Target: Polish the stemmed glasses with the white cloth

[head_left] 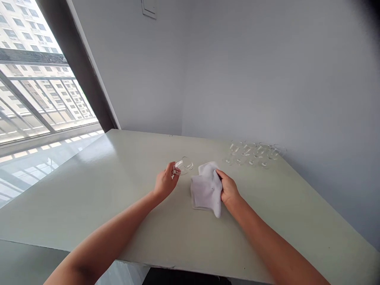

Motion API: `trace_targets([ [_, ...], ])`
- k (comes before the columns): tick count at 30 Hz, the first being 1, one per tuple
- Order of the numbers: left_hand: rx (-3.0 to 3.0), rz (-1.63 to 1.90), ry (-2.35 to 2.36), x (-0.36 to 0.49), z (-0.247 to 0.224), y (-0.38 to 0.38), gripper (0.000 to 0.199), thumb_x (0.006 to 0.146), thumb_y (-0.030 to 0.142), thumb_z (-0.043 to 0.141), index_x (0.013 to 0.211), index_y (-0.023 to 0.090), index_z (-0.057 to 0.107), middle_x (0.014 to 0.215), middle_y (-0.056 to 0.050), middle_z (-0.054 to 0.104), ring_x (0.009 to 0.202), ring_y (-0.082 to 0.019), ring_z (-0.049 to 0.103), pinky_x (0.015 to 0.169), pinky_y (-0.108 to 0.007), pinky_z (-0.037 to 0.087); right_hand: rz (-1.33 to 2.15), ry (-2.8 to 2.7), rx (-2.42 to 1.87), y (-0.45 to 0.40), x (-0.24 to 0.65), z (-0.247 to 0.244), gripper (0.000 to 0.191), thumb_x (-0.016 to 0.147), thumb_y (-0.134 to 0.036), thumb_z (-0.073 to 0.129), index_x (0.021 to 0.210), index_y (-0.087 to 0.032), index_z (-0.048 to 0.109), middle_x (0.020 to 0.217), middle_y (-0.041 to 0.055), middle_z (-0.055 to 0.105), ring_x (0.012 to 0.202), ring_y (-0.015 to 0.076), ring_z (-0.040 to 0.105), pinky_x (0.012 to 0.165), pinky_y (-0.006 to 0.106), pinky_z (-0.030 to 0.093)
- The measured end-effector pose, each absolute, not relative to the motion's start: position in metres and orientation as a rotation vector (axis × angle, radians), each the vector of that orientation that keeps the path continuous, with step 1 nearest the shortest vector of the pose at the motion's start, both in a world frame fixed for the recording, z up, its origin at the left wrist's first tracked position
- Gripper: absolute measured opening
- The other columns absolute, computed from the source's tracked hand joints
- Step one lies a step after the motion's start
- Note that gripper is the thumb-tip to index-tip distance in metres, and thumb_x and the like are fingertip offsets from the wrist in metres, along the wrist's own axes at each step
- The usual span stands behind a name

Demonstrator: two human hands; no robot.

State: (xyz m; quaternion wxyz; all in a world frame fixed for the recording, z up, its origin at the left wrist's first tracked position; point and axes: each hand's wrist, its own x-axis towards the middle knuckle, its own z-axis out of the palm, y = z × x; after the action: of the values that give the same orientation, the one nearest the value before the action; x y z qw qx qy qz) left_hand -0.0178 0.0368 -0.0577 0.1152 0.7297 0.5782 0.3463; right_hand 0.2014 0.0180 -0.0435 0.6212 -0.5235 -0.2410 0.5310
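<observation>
a: left hand [166,181] first: loose or gripping?

b: clamped on a clear glass [183,165], gripped near the lower end. tilted, with the round mouth toward the right and slightly upward.

a: and the right hand [229,189]?

b: clamped on a white cloth [204,192], pinched along the right edge. loosely folded, with one soft corner drooping toward the near side. hard to tell whether resting on the tabletop [178,241] or held just above.

a: hands together, then?

b: no, apart from each other, with glass and cloth in between. glass to the left and a little farther, cloth to the right and nearer, just beside each other.

a: anything more on the tabletop?

b: yes, a group of glasses [252,154] at the far right, close together in rows, near the wall [282,79]. clear too, with wide rims on top and round feet below. too see-through and overlapped for a sure count.

a: and off to the left?

b: a thick dark frame [77,59], slanting in view, with a railing [44,78] and a pale building [22,27] beyond. on the floor [35,166], bright stripes of light. on the far left part of the tabletop, a pale shine.
</observation>
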Motion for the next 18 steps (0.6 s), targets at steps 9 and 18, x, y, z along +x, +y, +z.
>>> trace_targets([
  [9, 2.463, 0.990, 1.667, -0.017, -0.059, 0.034, 0.044, 0.084, 0.020, 0.038, 0.127, 0.021, 0.034, 0.090, -0.003, 0.065, 0.078, -0.016, 0.059, 0.064, -0.025, 0.040, 1.322, -1.126, -1.058, -0.013, 0.157, 0.000, 0.022, 0.074, -0.040, 0.058, 0.082, -0.019, 0.060, 0.060, -0.0030, 0.052, 0.054, 0.0112, 0.051, 0.045, 0.021, 0.043],
  [18, 2.976, 0.913, 1.319, -0.014, -0.064, 0.033, 0.054, 0.082, 0.008, 0.032, 0.135, 0.013, 0.022, 0.072, -0.004, 0.060, 0.067, -0.017, 0.055, 0.061, -0.030, 0.037, 1.708, -1.200, -1.019, -0.016, 0.156, -0.020, 0.035, 0.078, -0.046, 0.054, 0.101, -0.019, 0.058, 0.059, 0.0014, 0.060, 0.055, 0.0181, 0.062, 0.049, 0.029, 0.050],
])
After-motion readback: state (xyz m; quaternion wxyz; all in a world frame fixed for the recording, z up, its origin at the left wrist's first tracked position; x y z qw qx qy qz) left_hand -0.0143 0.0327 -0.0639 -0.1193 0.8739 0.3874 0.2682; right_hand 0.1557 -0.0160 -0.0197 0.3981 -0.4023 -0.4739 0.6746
